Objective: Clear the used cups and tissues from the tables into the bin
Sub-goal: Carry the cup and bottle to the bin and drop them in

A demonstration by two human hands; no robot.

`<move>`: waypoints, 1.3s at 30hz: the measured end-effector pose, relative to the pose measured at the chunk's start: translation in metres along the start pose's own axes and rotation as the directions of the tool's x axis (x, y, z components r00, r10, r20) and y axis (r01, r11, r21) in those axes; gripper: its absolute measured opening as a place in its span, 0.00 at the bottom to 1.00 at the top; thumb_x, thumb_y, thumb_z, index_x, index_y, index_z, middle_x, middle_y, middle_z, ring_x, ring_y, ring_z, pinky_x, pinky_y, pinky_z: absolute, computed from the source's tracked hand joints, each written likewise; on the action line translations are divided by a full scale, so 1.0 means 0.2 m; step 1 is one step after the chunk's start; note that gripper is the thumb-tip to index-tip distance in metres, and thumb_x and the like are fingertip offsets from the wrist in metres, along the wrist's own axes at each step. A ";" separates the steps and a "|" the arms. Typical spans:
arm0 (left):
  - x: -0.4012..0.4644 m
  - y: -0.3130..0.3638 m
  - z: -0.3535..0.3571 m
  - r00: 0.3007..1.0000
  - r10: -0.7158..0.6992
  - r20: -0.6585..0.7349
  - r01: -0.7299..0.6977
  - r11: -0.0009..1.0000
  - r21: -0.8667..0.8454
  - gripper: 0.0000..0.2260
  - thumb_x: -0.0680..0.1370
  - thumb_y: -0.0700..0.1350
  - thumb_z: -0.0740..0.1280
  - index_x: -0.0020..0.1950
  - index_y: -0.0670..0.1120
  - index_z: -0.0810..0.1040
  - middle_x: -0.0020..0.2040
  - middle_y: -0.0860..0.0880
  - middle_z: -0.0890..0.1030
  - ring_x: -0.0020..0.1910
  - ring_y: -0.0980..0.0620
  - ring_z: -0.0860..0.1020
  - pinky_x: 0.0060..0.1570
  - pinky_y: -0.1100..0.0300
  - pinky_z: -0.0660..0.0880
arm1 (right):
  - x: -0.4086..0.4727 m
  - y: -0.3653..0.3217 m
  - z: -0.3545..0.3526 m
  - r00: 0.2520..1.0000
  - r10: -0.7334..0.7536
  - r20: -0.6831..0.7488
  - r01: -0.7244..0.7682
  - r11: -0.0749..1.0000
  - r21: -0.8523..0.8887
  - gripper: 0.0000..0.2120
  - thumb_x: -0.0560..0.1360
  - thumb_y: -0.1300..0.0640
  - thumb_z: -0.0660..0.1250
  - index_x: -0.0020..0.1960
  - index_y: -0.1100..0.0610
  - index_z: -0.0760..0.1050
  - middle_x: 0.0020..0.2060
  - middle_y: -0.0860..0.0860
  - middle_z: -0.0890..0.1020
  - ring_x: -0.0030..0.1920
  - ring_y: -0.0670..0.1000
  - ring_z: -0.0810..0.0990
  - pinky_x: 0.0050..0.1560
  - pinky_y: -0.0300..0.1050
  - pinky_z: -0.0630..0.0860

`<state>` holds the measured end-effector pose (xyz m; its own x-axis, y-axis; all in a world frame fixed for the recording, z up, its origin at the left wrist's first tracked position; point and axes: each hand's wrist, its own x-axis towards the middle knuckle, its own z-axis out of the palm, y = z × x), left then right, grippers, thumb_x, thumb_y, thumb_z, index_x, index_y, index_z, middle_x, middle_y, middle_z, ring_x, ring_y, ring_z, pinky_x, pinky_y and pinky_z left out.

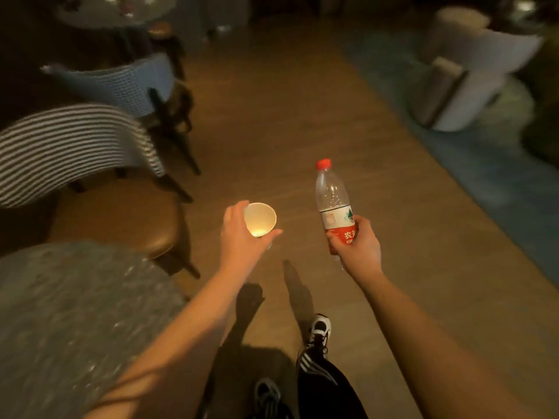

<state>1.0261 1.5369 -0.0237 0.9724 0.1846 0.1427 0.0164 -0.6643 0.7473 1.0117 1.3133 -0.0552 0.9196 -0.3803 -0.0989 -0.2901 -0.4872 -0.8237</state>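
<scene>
Over the wooden floor (272, 116), mid-aisle: left hand (242, 237) grips a white paper cup (260, 219), mouth toward camera. Right hand (355, 246), apart from it, wraps a clear red-capped bottle (332, 201) low on the label. Striped chair (75, 146) left, grey table (75, 313) near left.

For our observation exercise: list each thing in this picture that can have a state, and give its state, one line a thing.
paper cup: held up off the floor, mouth toward the camera, looks empty
left hand: grips the paper cup
water bottle: roughly upright, red cap on, looks empty
right hand: grips the water bottle low on its label
</scene>
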 end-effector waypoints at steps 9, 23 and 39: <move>-0.37 0.82 0.87 0.812 0.408 0.417 -0.330 0.911 -0.247 0.37 0.61 0.51 0.80 0.65 0.43 0.69 0.61 0.46 0.72 0.59 0.49 0.70 0.48 0.69 0.60 | -0.35 0.65 -1.01 0.794 0.348 -0.499 -0.318 0.937 0.148 0.21 0.66 0.47 0.73 0.53 0.50 0.68 0.46 0.49 0.79 0.42 0.48 0.79 0.38 0.45 0.74; -1.49 1.94 1.84 0.366 0.723 0.586 -0.527 0.680 -0.510 0.36 0.63 0.50 0.80 0.65 0.41 0.70 0.60 0.44 0.73 0.57 0.45 0.72 0.51 0.59 0.66 | -1.08 1.55 -2.17 0.307 0.586 -0.750 -0.416 0.791 0.448 0.27 0.66 0.47 0.74 0.61 0.51 0.69 0.47 0.47 0.79 0.41 0.42 0.79 0.34 0.35 0.70; -2.55 2.67 2.52 0.048 0.778 0.627 -0.540 0.548 -0.639 0.36 0.63 0.53 0.79 0.66 0.43 0.69 0.62 0.46 0.71 0.57 0.47 0.71 0.49 0.61 0.64 | -1.51 2.25 -3.07 0.061 0.622 -0.780 -0.409 0.729 0.549 0.28 0.66 0.45 0.74 0.62 0.51 0.68 0.50 0.49 0.79 0.47 0.48 0.79 0.45 0.48 0.79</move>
<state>0.6571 0.7231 -0.0238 0.2050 -0.9618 0.1815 -0.6646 -0.0006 0.7472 0.4406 0.7260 -0.0525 -0.3311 -0.9399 -0.0828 -0.4419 0.2320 -0.8665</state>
